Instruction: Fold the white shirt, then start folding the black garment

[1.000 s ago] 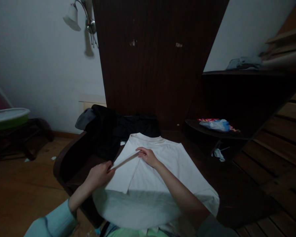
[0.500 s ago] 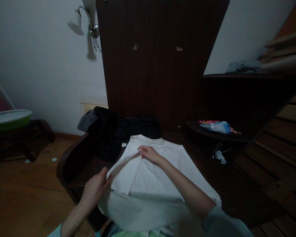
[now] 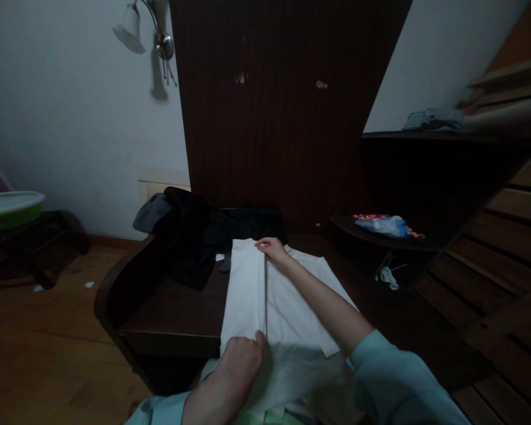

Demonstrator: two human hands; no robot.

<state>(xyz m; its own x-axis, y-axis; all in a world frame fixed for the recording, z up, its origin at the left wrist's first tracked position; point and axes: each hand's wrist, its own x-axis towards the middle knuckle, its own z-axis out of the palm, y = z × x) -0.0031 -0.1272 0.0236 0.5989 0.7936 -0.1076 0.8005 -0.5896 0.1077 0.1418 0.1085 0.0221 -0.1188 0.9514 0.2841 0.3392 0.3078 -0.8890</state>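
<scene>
A white shirt (image 3: pixel 296 313) lies spread on the dark wooden bench (image 3: pixel 172 307), its lower part hanging over the front edge towards me. The shirt's left side is folded inward as a long strip over the body. My right hand (image 3: pixel 272 249) pinches the top of that folded edge near the collar. Lower along the same edge, my left hand (image 3: pixel 241 360) is closed on the fabric. Part of the shirt's right side is hidden under my right forearm.
Black clothing (image 3: pixel 188 236) lies on the bench's left end. A shelf (image 3: pixel 380 239) at right holds a blue and white plastic packet (image 3: pixel 384 225). A green basin (image 3: pixel 13 212) stands on a low stool at left. Folded cloth (image 3: pixel 433 120) rests on the upper ledge.
Both hands have carried the shirt's left edge rightward and folded it over the body. My left hand moved right and down; my right hand moved slightly up towards the collar.
</scene>
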